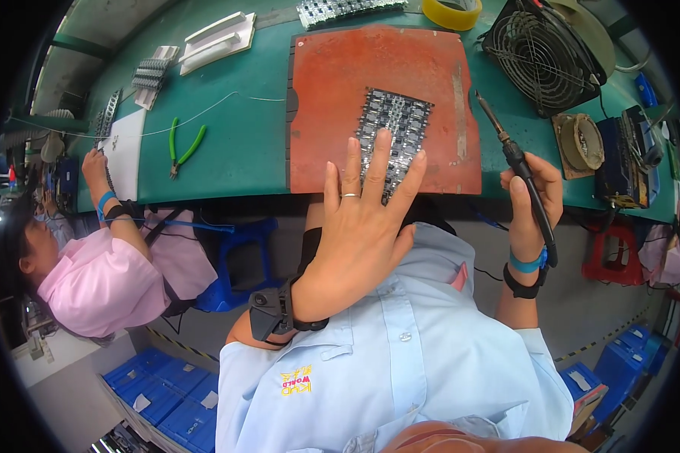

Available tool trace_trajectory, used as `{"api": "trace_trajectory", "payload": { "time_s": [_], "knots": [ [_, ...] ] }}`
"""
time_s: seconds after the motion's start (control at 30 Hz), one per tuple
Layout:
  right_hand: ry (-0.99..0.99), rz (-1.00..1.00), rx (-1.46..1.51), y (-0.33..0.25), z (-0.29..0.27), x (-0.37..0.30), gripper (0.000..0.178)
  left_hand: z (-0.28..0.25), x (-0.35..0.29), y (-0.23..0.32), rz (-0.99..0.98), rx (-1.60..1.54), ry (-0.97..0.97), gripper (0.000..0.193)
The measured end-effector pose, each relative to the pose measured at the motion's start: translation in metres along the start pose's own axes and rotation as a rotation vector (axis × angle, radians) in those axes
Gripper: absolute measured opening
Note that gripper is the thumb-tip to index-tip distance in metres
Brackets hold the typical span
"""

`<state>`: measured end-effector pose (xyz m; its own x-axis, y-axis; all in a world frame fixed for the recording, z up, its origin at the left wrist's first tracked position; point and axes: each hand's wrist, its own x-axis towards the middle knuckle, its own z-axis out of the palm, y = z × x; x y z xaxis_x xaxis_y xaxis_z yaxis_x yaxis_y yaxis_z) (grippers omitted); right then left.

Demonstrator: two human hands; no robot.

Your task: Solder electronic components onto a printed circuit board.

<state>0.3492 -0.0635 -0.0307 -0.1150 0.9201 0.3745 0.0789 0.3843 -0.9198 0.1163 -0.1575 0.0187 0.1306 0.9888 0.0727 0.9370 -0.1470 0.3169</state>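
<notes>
Two bare hands work at a red mat (329, 83), which lies on a green bench (238, 162) and reaches its front edge. Left of the mat, grey floor (196, 332), a blue stool (242, 260) and a seated co-worker (102, 283) show beyond the bench; a red stool (610, 257) is at its lower right. Bench surface extends left from the mat to green cutters (178, 149), with a thin wire (193, 117) crossing above them. Right of the mat, a narrower green strip separates it from a black fan (540, 57). The circuit board (397, 117) lies on the mat, well inside its side edges. The left hand (363, 226) has straight, spread fingers over the board's near end, gripping nothing; the right hand (525, 215) grasps a soldering iron (515, 157), tip near the mat's right edge.
</notes>
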Motion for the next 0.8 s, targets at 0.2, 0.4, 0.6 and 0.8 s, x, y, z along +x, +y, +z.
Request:
{"api": "trace_trajectory", "payload": {
  "time_s": [0.2,0.4,0.6,0.8],
  "knots": [
    [0.009,0.024,0.017,0.003,-0.001,0.000,0.034,-0.019,-0.001,-0.021,0.092,-0.190,-0.019,0.102],
    [0.001,0.015,-0.023,0.004,-0.005,0.003,0.035,-0.030,-0.019,-0.074,0.169,-0.186,-0.045,0.088],
    [0.009,0.033,-0.025,-0.007,-0.006,0.003,0.035,-0.011,-0.006,-0.068,0.192,-0.134,0.047,0.072],
    [0.129,0.016,-0.143,-0.008,-0.043,-0.018,0.036,0.008,0.017,-0.050,0.101,-0.133,0.214,0.070]
  ]
}}
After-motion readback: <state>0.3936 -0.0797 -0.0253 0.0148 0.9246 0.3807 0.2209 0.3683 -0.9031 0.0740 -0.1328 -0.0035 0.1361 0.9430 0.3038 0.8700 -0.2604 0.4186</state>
